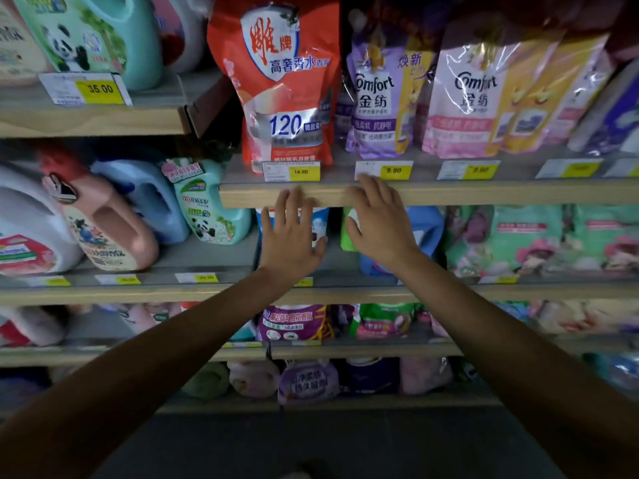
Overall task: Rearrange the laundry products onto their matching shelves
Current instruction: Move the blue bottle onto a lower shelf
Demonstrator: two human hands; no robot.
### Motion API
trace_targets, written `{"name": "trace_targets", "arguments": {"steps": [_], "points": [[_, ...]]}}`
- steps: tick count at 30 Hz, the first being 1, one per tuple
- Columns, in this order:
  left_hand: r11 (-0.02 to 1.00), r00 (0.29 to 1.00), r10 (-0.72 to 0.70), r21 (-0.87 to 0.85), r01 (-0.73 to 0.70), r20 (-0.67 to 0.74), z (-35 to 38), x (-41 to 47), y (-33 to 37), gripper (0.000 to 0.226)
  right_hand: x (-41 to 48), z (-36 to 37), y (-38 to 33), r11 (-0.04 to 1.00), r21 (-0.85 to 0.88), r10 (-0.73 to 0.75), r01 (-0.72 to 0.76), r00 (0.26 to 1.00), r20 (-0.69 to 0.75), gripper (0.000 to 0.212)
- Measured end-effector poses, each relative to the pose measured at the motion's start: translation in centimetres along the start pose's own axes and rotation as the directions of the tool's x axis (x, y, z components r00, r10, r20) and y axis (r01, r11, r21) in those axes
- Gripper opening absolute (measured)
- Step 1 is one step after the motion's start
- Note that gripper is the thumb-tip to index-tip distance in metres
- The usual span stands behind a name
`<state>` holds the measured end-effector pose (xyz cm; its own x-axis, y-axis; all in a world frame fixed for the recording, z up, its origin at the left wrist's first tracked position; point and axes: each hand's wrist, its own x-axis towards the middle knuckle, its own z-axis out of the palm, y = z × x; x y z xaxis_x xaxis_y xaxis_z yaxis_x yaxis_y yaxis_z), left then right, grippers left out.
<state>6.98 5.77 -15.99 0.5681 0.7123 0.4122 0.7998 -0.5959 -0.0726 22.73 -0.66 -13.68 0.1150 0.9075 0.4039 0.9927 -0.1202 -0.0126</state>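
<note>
A red detergent pouch stands upright on the wooden shelf, above a 14.90 price tag. To its right stand a purple Comfort pouch and a pink Comfort pouch. My left hand is held out in front of the shelf's front edge, just below the red pouch, fingers spread and holding nothing. Close beside it, my right hand is also spread and holds nothing, its fingertips at the shelf edge near the 9.90 tag.
Left shelves hold jugs: a teal panda bottle, a pink jug, a blue jug. Behind my hands sit a blue jug and green pouches. Lower shelves carry more pouches. The floor below is dark.
</note>
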Motion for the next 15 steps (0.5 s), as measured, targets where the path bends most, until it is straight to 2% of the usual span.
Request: {"name": "trace_targets", "arguments": {"steps": [3,6,11,15], "points": [[0.995,0.995,0.091,0.04,-0.093,0.028,0.9,-1.3,1.6,0.064,-2.9,1.1,0.9,0.999,-0.027,0.044,-0.043,0.997,0.063,0.048],[0.978,0.967,0.206,-0.007,-0.208,0.147,2.0,-2.4,4.0,0.07,-5.5,1.8,2.1,0.995,-0.043,0.096,-0.092,0.988,0.123,0.053],[0.966,0.94,0.258,-0.08,-0.246,0.222,3.5,-2.5,8.1,0.071,-8.7,2.3,5.5,0.972,-0.098,0.229,-0.213,0.952,0.205,0.053],[0.963,0.922,0.269,-0.079,-0.257,0.28,5.0,-2.0,10.1,0.07,-10.4,3.2,7.8,0.953,-0.051,0.304,-0.3,0.936,0.177,0.072]]}}
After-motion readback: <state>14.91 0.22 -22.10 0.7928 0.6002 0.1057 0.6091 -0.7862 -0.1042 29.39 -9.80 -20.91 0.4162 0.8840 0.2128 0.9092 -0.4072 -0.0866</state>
